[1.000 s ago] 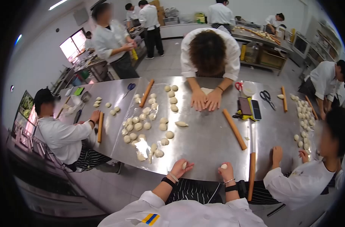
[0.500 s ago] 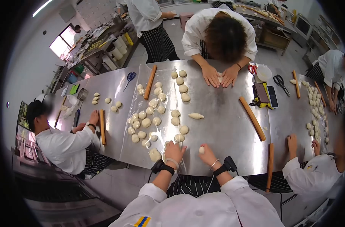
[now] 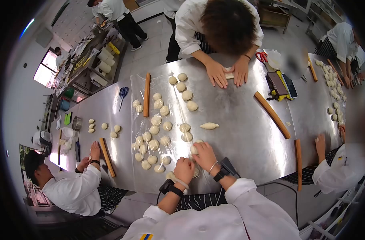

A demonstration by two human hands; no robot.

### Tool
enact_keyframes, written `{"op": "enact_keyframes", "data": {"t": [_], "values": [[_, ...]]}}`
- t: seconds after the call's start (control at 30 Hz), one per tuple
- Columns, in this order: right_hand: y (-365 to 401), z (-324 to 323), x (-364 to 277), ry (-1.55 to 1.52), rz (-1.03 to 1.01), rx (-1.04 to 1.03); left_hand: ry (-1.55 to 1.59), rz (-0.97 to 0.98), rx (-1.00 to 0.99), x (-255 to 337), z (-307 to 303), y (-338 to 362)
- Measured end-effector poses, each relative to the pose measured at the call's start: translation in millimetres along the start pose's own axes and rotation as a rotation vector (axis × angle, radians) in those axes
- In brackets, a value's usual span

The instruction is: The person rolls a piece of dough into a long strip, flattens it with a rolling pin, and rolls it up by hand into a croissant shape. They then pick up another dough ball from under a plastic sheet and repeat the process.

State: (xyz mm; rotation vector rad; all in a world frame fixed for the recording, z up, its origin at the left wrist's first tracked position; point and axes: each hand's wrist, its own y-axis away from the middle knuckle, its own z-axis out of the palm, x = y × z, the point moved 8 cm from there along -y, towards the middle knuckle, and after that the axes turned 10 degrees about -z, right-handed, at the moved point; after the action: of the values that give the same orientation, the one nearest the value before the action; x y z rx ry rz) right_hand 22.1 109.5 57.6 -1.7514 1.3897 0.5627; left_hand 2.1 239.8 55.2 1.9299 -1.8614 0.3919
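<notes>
My left hand [image 3: 184, 170] is closed, its fingers curled low over the table near the front edge; anything inside is hidden. A piece of dough [image 3: 170, 175] shows beside its wrist. Just to the right, my right hand [image 3: 205, 156] has its fingers bent round a dough ball [image 3: 194, 149] at the near end of a column of balls. The two hands are close together. Beyond them lie paired dough balls [image 3: 185, 132] and a ridged, rolled dough piece [image 3: 209, 126]. On the left, many dough balls [image 3: 153, 145] lie under clear plastic film [image 3: 139, 86].
Opposite, a person's two hands [image 3: 229, 75] press dough on the steel table [image 3: 238, 148]. Rolling pins lie at left [image 3: 147, 95] and right [image 3: 272, 115]. Phones [image 3: 276, 85], red scissors [image 3: 261, 57] and blue scissors [image 3: 123, 96] are farther back. Co-workers are on both sides.
My right hand has moved left, next to my left hand, and is now at the ball column. My left hand is more tightly curled. The whole view has shifted and turned slightly.
</notes>
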Motion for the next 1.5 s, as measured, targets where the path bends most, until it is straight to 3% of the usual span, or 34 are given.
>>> {"op": "enact_keyframes", "data": {"t": [0.1, 0.17, 0.23, 0.3, 0.37, 0.43, 0.47, 0.5, 0.53, 0.57, 0.6, 0.63, 0.67, 0.7, 0.77, 0.9, 0.97, 1.0, 1.03, 1.1, 1.13, 1.17, 1.2, 1.23, 1.3, 1.33, 1.37, 1.4, 1.47, 1.5], "values": [[-6, -15, 14, -0.048, 0.090, 0.135, -0.244, 0.138, -0.065, 19, 19, -1], [-2, -22, 25, -0.085, 0.164, 0.141, -0.422, 0.129, -0.146, 13, 37, -2], [1, -18, 26, -0.115, 0.152, 0.043, -0.408, 0.109, -0.117, 14, 32, -4], [1, -7, 18, -0.065, 0.043, -0.042, -0.259, -0.023, -0.118, 5, 21, -5], [-6, 5, 18, -0.037, 0.009, 0.005, -0.136, -0.027, -0.111, -6, 15, -7], [-16, 34, 15, 0.041, -0.019, -0.189, -0.014, -0.014, -0.116, -17, 18, -8], [-19, 50, 17, 0.110, 0.027, -0.279, 0.228, -0.120, -0.091, -29, 22, -8], [-19, 83, 24, 0.278, -0.075, -0.394, 0.472, -0.224, -0.074, -43, 29, -5], [-22, 96, 23, 0.304, -0.084, -0.418, 0.520, -0.184, -0.094, -48, 33, -5], [-23, 113, 31, 0.290, -0.115, -0.251, 0.477, -0.131, -0.073, -41, 23, -4], [-22, 141, 49, 0.162, 0.004, -0.328, 0.665, -0.278, -0.171, -63, 42, -5], [-20, 159, 63, 0.157, 0.050, -0.381, 0.711, -0.310, -0.144, -86, 53, -8], [-19, 172, 69, 0.146, 0.069, -0.430, 0.707, -0.321, -0.259, -79, 48, -10], [-21, 183, 73, 0.116, 0.079, -0.466, 0.647, -0.181, -0.215, -81, 46, -17], [-23, 188, 76, 0.020, 0.088, -0.475, 0.668, -0.136, -0.272, -60, 30, -16], [-21, 143, 54, -0.132, 0.070, -0.318, 0.671, -0.221, -0.416, -68, 47, -20], [-13, 46, 28, -0.228, 0.163, -0.017, 0.521, -0.198, -0.331, -53, 30, -26], [-6, 30, 16, -0.321, 0.255, -0.229, 0.725, -0.350, -0.392, -97, 55, -30], [7, 23, 12, -0.320, 0.268, -0.223, 0.721, -0.349, -0.406, -83, 52, -29], [22, -17, -31, -0.221, -0.268, 0.163, 1.468, -0.457, -0.631, -14, 39, -21], [31, -4, -25, -0.112, -0.272, 0.046, 1.471, -0.463, -0.639, 4, 31, -20], [35, -8, -19, -0.110, -0.264, 0.043, 1.525, -0.407, -0.844, 32, 27, -12], [34, -18, -5, -0.254, -0.129, 0.056, 1.570, -0.348, -1.048, 70, 12, -1], [34, -26, 10, -0.396, 0.002, 0.065, 1.573, -0.354, -1.048, 98, -1, 4], [42, -69, 32, -0.681, 0.481, 0.287, 1.541, -0.726, -0.634, 124, -29, 14], [52, -74, 60, -0.787, 0.600, 0.569, 1.354, -0.385, -0.775, 118, -29, -2], [61, -78, 86, -1.006, 0.527, 0.759, 1.129, -0.077, -0.864, 98, -22, -12], [61, -99, 91, -0.934, 0.525, 0.801, 0.840, 0.025, -0.717, 78, -15, -22], [51, -122, 79, -0.744, 0.562, 0.658, 0.281, 0.111, -0.424, 46, -17, -43], [46, -111, 83, -0.862, 0.479, 0.653, 0.026, 0.120, -0.302, 47, -16, -44]]}}
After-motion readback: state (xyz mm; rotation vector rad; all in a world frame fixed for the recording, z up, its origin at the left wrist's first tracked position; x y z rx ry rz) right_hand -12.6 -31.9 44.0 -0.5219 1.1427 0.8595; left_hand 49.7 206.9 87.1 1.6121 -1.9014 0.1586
